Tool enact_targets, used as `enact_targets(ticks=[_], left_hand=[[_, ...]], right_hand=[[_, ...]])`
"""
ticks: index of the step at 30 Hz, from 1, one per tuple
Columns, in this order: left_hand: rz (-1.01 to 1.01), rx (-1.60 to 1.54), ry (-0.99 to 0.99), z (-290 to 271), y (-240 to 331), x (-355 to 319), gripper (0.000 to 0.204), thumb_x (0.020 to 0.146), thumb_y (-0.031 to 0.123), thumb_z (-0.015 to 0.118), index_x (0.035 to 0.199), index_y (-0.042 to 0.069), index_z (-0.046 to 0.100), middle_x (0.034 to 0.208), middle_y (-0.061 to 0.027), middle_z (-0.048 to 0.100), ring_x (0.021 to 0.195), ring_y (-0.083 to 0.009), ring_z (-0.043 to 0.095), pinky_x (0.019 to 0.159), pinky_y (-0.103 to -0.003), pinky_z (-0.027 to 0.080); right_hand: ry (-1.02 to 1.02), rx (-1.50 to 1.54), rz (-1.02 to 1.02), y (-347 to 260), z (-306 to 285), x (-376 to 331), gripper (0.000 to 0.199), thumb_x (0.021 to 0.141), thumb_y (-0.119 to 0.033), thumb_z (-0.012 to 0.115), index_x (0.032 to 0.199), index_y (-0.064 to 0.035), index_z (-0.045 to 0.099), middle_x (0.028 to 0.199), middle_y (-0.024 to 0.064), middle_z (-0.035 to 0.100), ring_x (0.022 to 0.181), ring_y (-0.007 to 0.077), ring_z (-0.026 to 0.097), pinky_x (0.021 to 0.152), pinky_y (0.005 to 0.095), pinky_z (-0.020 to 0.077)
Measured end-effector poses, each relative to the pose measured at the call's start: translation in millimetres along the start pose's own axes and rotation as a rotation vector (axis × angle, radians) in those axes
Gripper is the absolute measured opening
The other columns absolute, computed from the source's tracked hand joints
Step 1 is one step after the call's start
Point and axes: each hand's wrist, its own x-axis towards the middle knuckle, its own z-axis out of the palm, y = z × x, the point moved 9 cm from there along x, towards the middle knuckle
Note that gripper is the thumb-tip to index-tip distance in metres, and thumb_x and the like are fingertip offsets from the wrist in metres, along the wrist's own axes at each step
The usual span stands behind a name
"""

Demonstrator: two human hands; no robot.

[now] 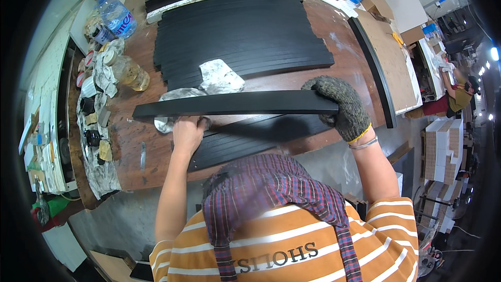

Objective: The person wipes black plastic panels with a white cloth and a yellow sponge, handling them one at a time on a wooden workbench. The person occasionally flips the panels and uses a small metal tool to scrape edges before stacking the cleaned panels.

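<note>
Right hand (342, 107), gloved, is wrapped around the right end of one black slat (235, 103), mid-frame; left hand (188, 131), bare, sits under it, fingers partly hidden, so can't tell how it's gripping. Slat's long axis runs nearly level, left to right. One other slat (374, 73) lies alone along the table's right edge. Two bottles, one clear (117, 18), one yellowish (128, 70), upper left. Open tabletop (156, 151) shows lower left, plus some right of the glove.

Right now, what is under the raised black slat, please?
Below the slat show the left hand, stained white cloth and black planks; it covers parts of the hand and cloth.
</note>
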Motion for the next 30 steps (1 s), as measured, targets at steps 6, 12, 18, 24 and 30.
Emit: enact_targets(ticks=[6,12,18,24,30], left_hand=[[-0.234,-0.642,0.203,-74.4,13.0,-39.7,0.021,0.091,0.000,0.060,0.107,-0.007,0.071,0.094,-0.0106,0.074,0.085,-0.0156,0.069,0.080,-0.029,0.052],[0.131,-1.625,0.211,-150.5,141.8,4.5,0.025,0.102,0.002,0.051,0.126,-0.003,0.056,0.093,-0.0090,0.065,0.075,-0.0123,0.066,0.067,-0.025,0.058],[0.788,-0.051,0.259,-81.4,287.4,-8.1,0.046,0.089,0.012,0.065,0.133,0.002,0.059,0.131,-0.0127,0.066,0.125,-0.0292,0.061,0.111,-0.059,0.040],[0.731,0.107,0.282,-66.4,168.7,-2.1,0.027,0.084,0.012,0.070,0.110,0.010,0.067,0.121,-0.0032,0.073,0.130,-0.0225,0.061,0.118,-0.064,0.025],[0.636,0.097,0.073,-61.1,98.3,5.2,0.037,0.076,-0.002,0.068,0.112,0.004,0.066,0.114,-0.0061,0.073,0.126,-0.0235,0.062,0.120,-0.059,0.028]], right_hand=[[-0.070,0.117,0.028,5.3,5.4,6.5,0.065,0.064,0.012,0.071,0.126,-0.0066,0.061,0.114,0.0128,0.072,0.110,0.0362,0.067,0.098,0.0425,0.0528],[0.105,-0.148,-0.276,-30.3,0.5,-3.3,0.042,0.081,0.002,0.066,0.122,-0.0044,0.063,0.113,0.0139,0.072,0.104,0.0332,0.068,0.097,0.0396,0.0528],[-0.001,-0.264,-0.063,-27.9,12.4,-8.8,0.033,0.082,-0.008,0.074,0.114,-0.0069,0.067,0.103,0.0077,0.071,0.097,0.0248,0.069,0.086,0.0375,0.0565],[0.003,0.022,-0.057,-27.8,25.2,-19.8,0.041,0.074,-0.005,0.076,0.114,-0.0048,0.067,0.114,0.0152,0.070,0.106,0.0341,0.068,0.095,0.0414,0.0542],[-0.387,-0.248,-0.342,-22.7,53.8,-26.1,0.043,0.075,-0.005,0.072,0.119,-0.0041,0.067,0.105,0.0160,0.071,0.095,0.0354,0.069,0.083,0.0405,0.0564]])
